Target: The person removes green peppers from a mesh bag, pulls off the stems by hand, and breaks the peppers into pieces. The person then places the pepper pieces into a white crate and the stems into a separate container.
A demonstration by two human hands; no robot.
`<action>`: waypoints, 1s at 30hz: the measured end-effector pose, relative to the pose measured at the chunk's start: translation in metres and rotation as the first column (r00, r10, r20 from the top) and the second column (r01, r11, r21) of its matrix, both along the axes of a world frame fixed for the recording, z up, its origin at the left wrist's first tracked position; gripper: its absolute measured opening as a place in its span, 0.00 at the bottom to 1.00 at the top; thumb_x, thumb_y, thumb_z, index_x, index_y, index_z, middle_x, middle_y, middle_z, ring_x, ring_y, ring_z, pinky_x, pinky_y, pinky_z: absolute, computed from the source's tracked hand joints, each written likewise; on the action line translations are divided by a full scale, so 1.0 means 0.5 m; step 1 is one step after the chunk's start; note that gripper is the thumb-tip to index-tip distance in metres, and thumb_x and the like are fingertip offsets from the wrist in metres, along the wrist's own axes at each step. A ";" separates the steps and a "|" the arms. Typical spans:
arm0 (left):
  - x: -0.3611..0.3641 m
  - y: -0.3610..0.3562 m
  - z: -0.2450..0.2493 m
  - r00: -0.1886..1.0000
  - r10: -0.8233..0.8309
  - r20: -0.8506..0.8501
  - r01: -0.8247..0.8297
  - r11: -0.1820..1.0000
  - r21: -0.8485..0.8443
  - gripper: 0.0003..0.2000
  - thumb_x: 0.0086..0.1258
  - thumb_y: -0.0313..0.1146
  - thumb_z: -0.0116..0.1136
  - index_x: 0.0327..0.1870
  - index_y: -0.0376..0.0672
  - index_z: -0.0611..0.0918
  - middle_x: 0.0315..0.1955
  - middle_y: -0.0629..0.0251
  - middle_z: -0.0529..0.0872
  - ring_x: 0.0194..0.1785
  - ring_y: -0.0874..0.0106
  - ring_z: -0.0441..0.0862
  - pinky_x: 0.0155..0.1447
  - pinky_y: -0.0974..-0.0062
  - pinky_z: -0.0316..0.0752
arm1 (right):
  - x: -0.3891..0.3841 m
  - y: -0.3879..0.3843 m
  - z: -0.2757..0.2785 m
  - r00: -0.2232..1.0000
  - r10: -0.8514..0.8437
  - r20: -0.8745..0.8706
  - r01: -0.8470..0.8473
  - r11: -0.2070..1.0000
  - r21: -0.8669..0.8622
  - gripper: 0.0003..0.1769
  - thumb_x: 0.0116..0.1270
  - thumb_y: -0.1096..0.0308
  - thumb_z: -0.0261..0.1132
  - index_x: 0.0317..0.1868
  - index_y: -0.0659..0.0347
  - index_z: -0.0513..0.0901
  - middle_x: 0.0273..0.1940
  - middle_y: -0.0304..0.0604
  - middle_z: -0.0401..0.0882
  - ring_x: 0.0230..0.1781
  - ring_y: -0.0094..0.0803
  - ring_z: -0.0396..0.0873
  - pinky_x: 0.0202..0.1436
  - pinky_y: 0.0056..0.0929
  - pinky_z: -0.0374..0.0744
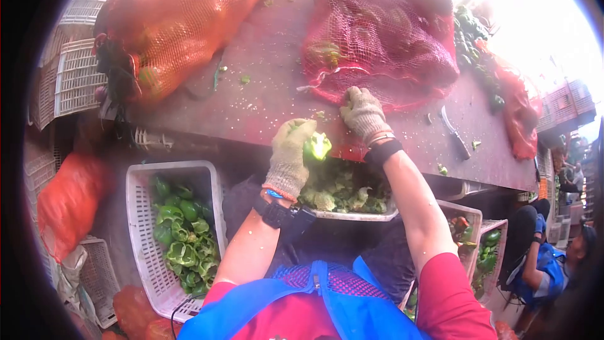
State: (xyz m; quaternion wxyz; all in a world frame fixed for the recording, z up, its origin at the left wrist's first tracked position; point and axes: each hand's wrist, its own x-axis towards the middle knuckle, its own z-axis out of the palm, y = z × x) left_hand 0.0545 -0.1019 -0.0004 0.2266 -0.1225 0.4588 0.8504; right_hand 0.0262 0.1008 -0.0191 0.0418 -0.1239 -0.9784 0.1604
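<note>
My left hand (291, 156), in a knitted glove, is closed around a cut green bell pepper (318, 146) whose pale inside shows. My right hand (366, 116), gloved too, is curled closed at the table's near side, by the lower edge of a pink mesh bag (384, 31). What its fingers hold, if anything, is hidden. Right of that hand a knife with a curved blade and dark handle (462, 147) lies on the table (264, 88). Below both hands stands a crate of pale green pepper scraps (343, 195).
A bulging orange mesh sack (182, 19) lies at the table's left. A white crate (139, 233) of green peppers (182, 239) stands at lower left. More crates (462, 211) stand at right, near a co-worker (544, 264) in a blue vest. Seeds dot the tabletop.
</note>
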 end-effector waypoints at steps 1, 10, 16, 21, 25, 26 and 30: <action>-0.002 0.005 -0.014 1.000 -0.011 -0.013 0.010 1.000 -0.019 0.11 0.67 0.34 0.62 0.46 0.40 0.79 0.33 0.65 0.82 0.35 0.73 0.83 0.35 0.74 0.80 | 0.022 -0.011 -0.015 0.988 -0.008 -0.157 0.012 1.000 0.024 0.15 0.58 0.65 0.66 0.45 0.60 0.79 0.41 0.57 0.80 0.44 0.57 0.80 0.51 0.47 0.79; 0.014 -0.184 0.077 0.724 -0.249 -0.643 -0.164 0.844 -0.511 0.10 0.70 0.29 0.57 0.50 0.37 0.79 0.41 0.63 0.81 0.42 0.74 0.81 0.47 0.77 0.78 | 0.142 -0.319 0.146 0.958 -0.236 -0.162 -0.041 0.447 -0.894 0.14 0.71 0.61 0.61 0.48 0.61 0.82 0.40 0.42 0.84 0.40 0.24 0.79 0.44 0.25 0.78; 0.090 -0.499 0.161 0.661 -0.338 -0.670 -0.683 0.098 -0.723 0.18 0.66 0.25 0.59 0.56 0.33 0.78 0.57 0.54 0.79 0.59 0.63 0.78 0.63 0.69 0.72 | 0.137 -0.511 0.160 0.693 0.522 -0.497 -0.718 0.436 -0.543 0.29 0.68 0.47 0.58 0.58 0.62 0.73 0.51 0.61 0.78 0.52 0.59 0.76 0.59 0.49 0.73; 0.041 -0.372 0.201 0.613 -0.535 -0.581 -0.590 0.180 -0.787 0.20 0.59 0.24 0.66 0.54 0.36 0.81 0.54 0.52 0.81 0.61 0.58 0.78 0.66 0.67 0.71 | 0.095 -0.264 0.122 0.895 0.179 -0.408 -0.355 0.840 -0.409 0.15 0.64 0.59 0.61 0.42 0.62 0.82 0.39 0.58 0.81 0.45 0.57 0.79 0.50 0.51 0.77; -0.092 -0.113 0.169 0.361 -0.776 -0.517 -0.537 0.281 -0.796 0.24 0.55 0.36 0.71 0.53 0.38 0.80 0.51 0.51 0.82 0.56 0.53 0.79 0.61 0.61 0.74 | 0.012 -0.005 0.033 0.971 -0.198 -0.132 0.179 0.973 -0.144 0.12 0.68 0.63 0.56 0.39 0.63 0.82 0.39 0.63 0.82 0.45 0.61 0.80 0.50 0.52 0.78; -0.124 -0.048 0.147 0.282 -0.813 -0.510 -0.582 0.278 -0.764 0.26 0.55 0.37 0.71 0.55 0.39 0.79 0.53 0.51 0.80 0.59 0.53 0.77 0.62 0.60 0.72 | -0.004 0.030 0.036 0.965 -0.253 -0.067 0.243 0.961 -0.130 0.13 0.68 0.62 0.56 0.44 0.61 0.82 0.41 0.63 0.83 0.47 0.60 0.81 0.50 0.52 0.78; -0.213 0.142 0.072 0.249 -0.915 -0.318 -0.662 0.079 -0.745 0.37 0.53 0.42 0.72 0.67 0.45 0.71 0.63 0.55 0.71 0.69 0.55 0.67 0.69 0.57 0.65 | -0.076 0.090 0.028 0.984 -0.177 0.021 0.179 0.981 -0.074 0.20 0.67 0.63 0.57 0.59 0.56 0.76 0.43 0.60 0.83 0.46 0.58 0.81 0.50 0.52 0.78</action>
